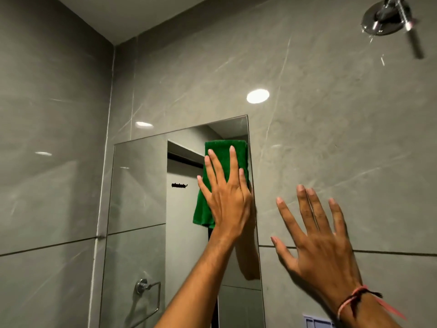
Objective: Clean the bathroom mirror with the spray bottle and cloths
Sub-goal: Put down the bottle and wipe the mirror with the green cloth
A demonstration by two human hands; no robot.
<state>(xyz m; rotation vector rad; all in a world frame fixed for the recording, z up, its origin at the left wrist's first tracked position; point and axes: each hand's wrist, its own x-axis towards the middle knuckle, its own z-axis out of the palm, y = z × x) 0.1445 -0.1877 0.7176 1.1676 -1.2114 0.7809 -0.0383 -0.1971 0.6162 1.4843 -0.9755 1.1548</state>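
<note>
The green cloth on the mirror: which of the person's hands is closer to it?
Left. The left hand lies flat on the green cloth, pressing it against the mirror. The right hand is spread over the wall tile beside the mirror, off the cloth.

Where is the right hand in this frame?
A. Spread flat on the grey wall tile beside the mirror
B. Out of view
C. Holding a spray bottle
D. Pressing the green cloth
A: the right hand lies open-fingered against the grey wall tile, while the left hand presses the green terry cloth on the frameless rectangular mirror.

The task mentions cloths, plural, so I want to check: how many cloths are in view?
1. A green cloth is pressed flat against the mirror near its upper right corner by the left hand. Any other cloth is out of frame.
</note>
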